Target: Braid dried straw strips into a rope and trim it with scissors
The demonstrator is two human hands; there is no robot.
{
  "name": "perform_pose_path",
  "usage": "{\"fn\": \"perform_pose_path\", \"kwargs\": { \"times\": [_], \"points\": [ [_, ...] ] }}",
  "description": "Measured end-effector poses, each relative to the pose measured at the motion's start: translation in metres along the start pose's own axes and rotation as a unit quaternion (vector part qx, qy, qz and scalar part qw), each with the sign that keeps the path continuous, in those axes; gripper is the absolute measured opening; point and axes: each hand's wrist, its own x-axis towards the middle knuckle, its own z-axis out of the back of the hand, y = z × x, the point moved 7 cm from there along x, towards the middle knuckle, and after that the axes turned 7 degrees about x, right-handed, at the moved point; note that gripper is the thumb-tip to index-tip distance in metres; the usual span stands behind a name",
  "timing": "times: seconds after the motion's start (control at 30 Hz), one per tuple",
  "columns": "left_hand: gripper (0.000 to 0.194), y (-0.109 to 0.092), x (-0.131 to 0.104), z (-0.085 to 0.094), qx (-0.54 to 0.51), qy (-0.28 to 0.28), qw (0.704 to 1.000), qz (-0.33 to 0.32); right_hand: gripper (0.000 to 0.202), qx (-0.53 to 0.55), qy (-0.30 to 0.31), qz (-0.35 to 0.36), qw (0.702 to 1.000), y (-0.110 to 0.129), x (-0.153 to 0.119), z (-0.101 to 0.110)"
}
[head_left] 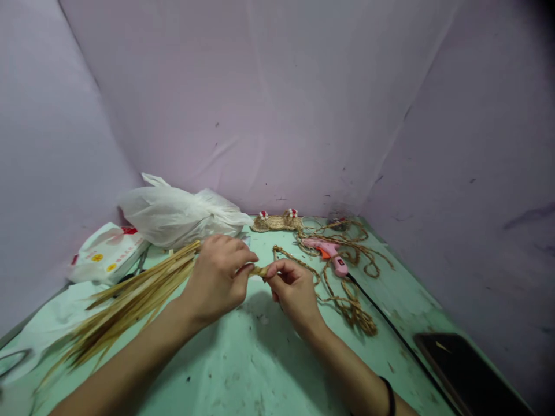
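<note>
Above the middle of the table, my left hand (pixel 223 271) pinches one end of a short, pale tan straw strand (pixel 259 271). The fingertips of my right hand (pixel 295 292) close on the strand's other end, a small gap from the left. Behind my right hand, a braided straw cord (pixel 286 252) lies on the table; whether it joins the strand is hidden. Beside my left forearm spreads a bundle of loose dried straw strips (pixel 125 306), its far end near my left hand.
A pink glue gun (pixel 332 254) with a black cable (pixel 390 326) lies right, among tangled cords (pixel 358 315). At the back are a white plastic bag (pixel 182 214) and a woven straw piece (pixel 277 223) with red-white beads. A tissue pack (pixel 108 254) sits left, a dark phone (pixel 463 370) front right.
</note>
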Motion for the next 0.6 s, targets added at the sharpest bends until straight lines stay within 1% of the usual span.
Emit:
{"fn": "perform_pose_path", "kwargs": {
  "times": [0.07, 0.2, 0.27, 0.47, 0.6],
  "points": [
    [0.018, -0.005, 0.001, -0.002, 0.015, 0.025, 0.999, -0.022, 0.01, -0.005, 0.003, -0.002, 1.0, -0.001, 0.0, 0.0],
    [0.018, -0.012, 0.003, 0.005, -0.004, 0.006, 1.0, -0.024, 0.012, -0.029, 0.015, 0.016, 0.999, 0.001, 0.001, -0.002],
    [0.018, -0.015, 0.002, 0.005, -0.003, 0.014, 1.0, -0.028, 0.012, -0.044, 0.019, 0.026, 0.999, 0.002, 0.001, -0.003],
    [0.023, -0.008, -0.002, -0.011, 0.029, 0.086, 0.996, -0.021, 0.011, -0.068, 0.015, 0.038, 0.997, 0.002, 0.0, -0.002],
    [0.021, -0.007, -0.002, -0.014, 0.028, 0.092, 0.995, -0.009, 0.01, -0.077, 0.018, 0.044, 0.996, 0.004, -0.002, -0.002]
  ]
}}
